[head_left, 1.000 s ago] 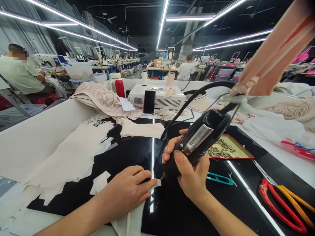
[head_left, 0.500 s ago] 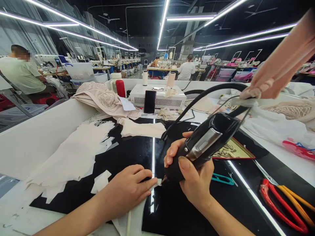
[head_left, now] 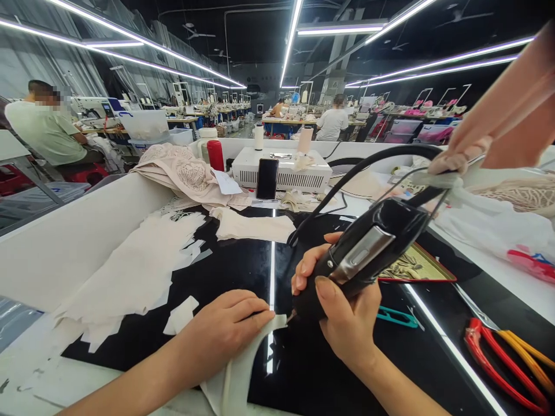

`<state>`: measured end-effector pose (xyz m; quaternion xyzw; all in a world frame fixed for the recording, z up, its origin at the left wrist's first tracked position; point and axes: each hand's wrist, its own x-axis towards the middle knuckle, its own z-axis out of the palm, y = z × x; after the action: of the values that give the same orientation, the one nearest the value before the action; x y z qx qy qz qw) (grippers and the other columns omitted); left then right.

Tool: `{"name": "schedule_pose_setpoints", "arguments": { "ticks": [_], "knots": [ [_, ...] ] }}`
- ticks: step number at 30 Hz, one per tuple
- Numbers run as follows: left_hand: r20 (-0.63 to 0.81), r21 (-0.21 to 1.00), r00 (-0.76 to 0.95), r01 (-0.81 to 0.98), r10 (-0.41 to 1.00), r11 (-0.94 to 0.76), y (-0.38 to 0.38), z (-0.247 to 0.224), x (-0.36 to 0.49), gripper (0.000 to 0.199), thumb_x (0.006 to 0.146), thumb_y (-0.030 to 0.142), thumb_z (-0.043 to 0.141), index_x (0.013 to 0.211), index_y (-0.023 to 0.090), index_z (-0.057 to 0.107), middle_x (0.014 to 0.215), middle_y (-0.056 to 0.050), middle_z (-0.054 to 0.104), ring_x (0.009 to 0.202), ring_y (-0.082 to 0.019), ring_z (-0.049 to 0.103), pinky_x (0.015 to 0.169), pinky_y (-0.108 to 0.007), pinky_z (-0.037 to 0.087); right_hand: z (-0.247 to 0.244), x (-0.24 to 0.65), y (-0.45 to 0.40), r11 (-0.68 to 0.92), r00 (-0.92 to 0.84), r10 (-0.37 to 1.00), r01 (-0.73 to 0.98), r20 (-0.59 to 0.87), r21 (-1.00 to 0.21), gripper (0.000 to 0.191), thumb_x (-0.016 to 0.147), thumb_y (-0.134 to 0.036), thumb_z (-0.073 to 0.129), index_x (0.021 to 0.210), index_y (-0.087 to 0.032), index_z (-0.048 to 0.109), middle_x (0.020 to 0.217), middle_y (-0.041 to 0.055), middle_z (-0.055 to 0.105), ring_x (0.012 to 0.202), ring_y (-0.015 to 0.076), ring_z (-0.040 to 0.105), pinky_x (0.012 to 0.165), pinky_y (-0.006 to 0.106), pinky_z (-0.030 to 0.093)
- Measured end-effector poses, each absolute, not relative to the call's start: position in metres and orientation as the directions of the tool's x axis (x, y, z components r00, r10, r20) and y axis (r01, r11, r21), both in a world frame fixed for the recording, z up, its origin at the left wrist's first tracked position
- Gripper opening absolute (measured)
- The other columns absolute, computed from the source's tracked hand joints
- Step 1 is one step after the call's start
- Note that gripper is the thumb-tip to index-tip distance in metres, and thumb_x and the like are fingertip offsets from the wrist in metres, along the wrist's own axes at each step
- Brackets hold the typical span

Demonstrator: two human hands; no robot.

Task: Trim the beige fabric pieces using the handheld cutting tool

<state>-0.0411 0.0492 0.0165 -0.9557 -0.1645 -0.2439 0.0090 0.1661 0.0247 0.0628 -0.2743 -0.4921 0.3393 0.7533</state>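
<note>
My right hand (head_left: 347, 323) is wrapped around a black corded handheld tool (head_left: 368, 248) with a metal plate on its side. The tool tilts down to the left. Its narrow tip sits close to the end of a pale fabric piece (head_left: 240, 367); whether they touch I cannot tell. My left hand (head_left: 229, 323) has its fingers together, holding the fabric near that end against the glossy black board (head_left: 234, 266). Part of the fabric is hidden under this hand. A small white scrap (head_left: 181, 315) lies left of it.
Pale fabric pieces (head_left: 125, 266) are heaped at left, and another fabric piece (head_left: 255, 225) lies ahead. A phone (head_left: 267, 179) leans on a white vented box (head_left: 299, 167). At right are a teal tool (head_left: 396, 316), a tray (head_left: 411, 263) and red-handled scissors (head_left: 498, 358). The tool's cable (head_left: 347, 173) arches overhead.
My left hand has slid slightly back along the fabric, showing more of its end and curved edge. The view has shifted a little; the right hand keeps its hold on the tool.
</note>
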Motion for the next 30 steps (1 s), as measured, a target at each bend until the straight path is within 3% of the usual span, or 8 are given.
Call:
{"name": "schedule_pose_setpoints", "arguments": {
  "ticks": [8, 16, 30],
  "knots": [
    [0.398, 0.020, 0.876, 0.287, 0.270, -0.958, 0.041, 0.021, -0.046, 0.028, 0.104, -0.001, 0.050, 0.123, 0.012, 0.065, 0.109, -0.007, 0.074, 0.105, -0.020, 0.071, 0.095, -0.033, 0.063, 0.062, 0.167, 0.023, 0.622, 0.272, 0.780, -0.228, 0.564, -0.749, 0.037, 0.091, -0.036, 0.081, 0.120, -0.030, 0.059, 0.085, -0.0039, 0.067, 0.061, 0.0120, 0.063, 0.054, 0.027, 0.057],
    [0.495, -0.101, 0.830, 0.349, 0.258, -0.931, 0.035, 0.014, -0.045, 0.022, 0.105, -0.001, 0.048, 0.118, 0.006, 0.065, 0.102, -0.009, 0.073, 0.094, -0.020, 0.072, 0.085, -0.034, 0.064, 0.060, 0.171, 0.021, 0.620, 0.250, 0.782, -0.213, 0.571, -0.755, 0.036, 0.093, -0.033, 0.079, 0.123, -0.030, 0.060, 0.085, -0.0029, 0.067, 0.064, 0.0139, 0.065, 0.057, 0.029, 0.059],
    [0.536, -0.059, 0.787, 0.395, 0.304, -0.917, 0.034, 0.006, -0.039, 0.020, 0.105, 0.000, 0.050, 0.110, 0.010, 0.066, 0.099, -0.007, 0.072, 0.094, -0.017, 0.071, 0.086, -0.029, 0.063, 0.072, 0.155, 0.038, 0.621, 0.282, 0.780, -0.243, 0.558, -0.745, 0.036, 0.087, -0.036, 0.082, 0.117, -0.029, 0.064, 0.078, -0.0045, 0.067, 0.059, 0.0143, 0.063, 0.052, 0.028, 0.057]
  ]
}}
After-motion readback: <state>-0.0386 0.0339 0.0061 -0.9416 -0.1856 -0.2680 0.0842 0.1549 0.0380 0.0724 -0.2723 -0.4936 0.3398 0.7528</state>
